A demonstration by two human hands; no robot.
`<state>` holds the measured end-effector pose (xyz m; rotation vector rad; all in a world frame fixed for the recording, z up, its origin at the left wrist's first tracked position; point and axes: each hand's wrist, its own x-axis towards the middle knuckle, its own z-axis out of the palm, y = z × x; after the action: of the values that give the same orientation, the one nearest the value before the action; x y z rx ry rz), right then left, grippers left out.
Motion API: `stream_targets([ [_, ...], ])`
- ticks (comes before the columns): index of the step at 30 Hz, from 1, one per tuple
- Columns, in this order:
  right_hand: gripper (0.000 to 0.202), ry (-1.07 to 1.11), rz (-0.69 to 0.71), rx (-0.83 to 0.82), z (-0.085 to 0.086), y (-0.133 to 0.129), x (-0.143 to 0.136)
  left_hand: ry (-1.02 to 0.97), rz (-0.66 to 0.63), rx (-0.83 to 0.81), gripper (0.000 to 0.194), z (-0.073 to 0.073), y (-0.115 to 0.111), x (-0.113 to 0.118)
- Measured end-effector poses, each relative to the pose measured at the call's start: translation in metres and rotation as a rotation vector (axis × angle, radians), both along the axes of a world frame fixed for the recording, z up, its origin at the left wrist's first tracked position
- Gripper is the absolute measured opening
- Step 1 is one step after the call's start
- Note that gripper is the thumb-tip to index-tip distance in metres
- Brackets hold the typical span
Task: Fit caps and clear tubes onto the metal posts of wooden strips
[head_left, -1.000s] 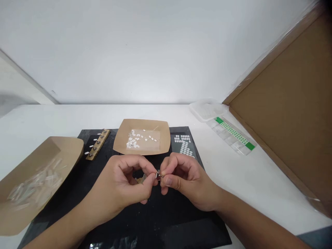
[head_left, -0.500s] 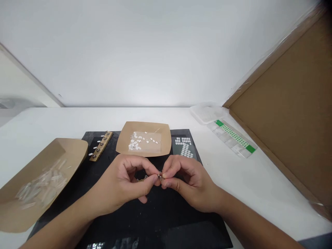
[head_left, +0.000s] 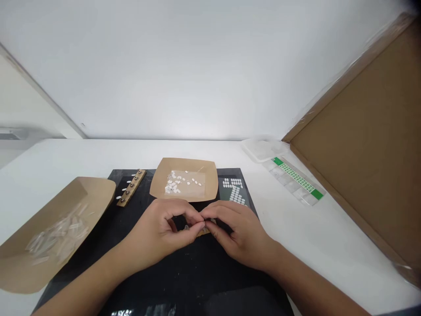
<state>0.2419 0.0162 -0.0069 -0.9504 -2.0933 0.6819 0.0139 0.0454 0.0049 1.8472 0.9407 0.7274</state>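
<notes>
Cardboard tray (head_left: 23, 263) at far left, holding a loose heap of clear plastic pieces (head_left: 61, 237), overlaps the edge of a glossy black mat (head_left: 187, 281). Next, towards the mat's back left corner, a narrow tan strip (head_left: 132, 188) lies at a slant, with a row of small metallic parts along it and white tabs (head_left: 119, 198) at its left side. A person's bare left hand (head_left: 154, 232) reaches in over the mat, thumb and index fingers pinched on a tiny part (head_left: 204, 222), mostly hidden, which is above the mat near the middle. Behind the hands sits a shallow brown tray (head_left: 158, 180) with a clear sheet (head_left: 197, 189) and scattered small white ovals (head_left: 173, 186). Under the fingertips, a tan piece (head_left: 204, 231) is partly covered. The right hand (head_left: 245, 232) meets the left, its fingers closed at the same part. Behind it, a dark sheet (head_left: 225, 193) bears rows of white ovals. Farther right, on the white surface (head_left: 305, 237), are a translucent container (head_left: 259, 150) and a clear packet with a green-and-white band (head_left: 296, 179). A large brown cardboard panel (head_left: 362, 145) fills the right edge.
</notes>
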Motion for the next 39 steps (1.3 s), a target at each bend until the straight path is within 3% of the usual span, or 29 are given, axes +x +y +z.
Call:
stream_targets([
  [6,0.009,0.087,-0.164,-0.030,0.000,-0.001,-0.005,0.114,0.120,0.469,0.030,-0.001,0.008,-0.010],
  [9,0.008,0.112,-0.169,-0.128,-0.001,-0.006,-0.012,0.180,0.188,0.699,0.030,-0.005,0.011,-0.015],
  [11,0.007,0.127,-0.139,-0.182,-0.002,-0.010,-0.017,0.217,0.217,0.765,0.029,-0.008,0.012,-0.016],
  [14,0.006,0.108,-0.130,-0.166,-0.006,-0.015,-0.023,0.230,0.247,0.757,0.024,-0.011,0.013,-0.016],
  [19,0.005,-0.018,-0.119,-0.005,-0.009,-0.013,-0.025,0.231,0.276,0.756,0.023,-0.016,0.016,-0.015],
  [22,0.007,-0.064,-0.109,0.040,-0.010,-0.012,-0.025,0.221,0.241,0.763,0.025,-0.018,0.014,-0.015],
  [28,0.010,-0.097,-0.149,0.008,-0.015,-0.011,-0.027,0.114,0.187,0.828,0.029,-0.017,0.007,-0.014],
  [39,0.010,-0.199,-0.171,-0.050,-0.022,-0.009,-0.026,0.199,0.149,0.695,0.057,-0.018,0.007,-0.014],
])
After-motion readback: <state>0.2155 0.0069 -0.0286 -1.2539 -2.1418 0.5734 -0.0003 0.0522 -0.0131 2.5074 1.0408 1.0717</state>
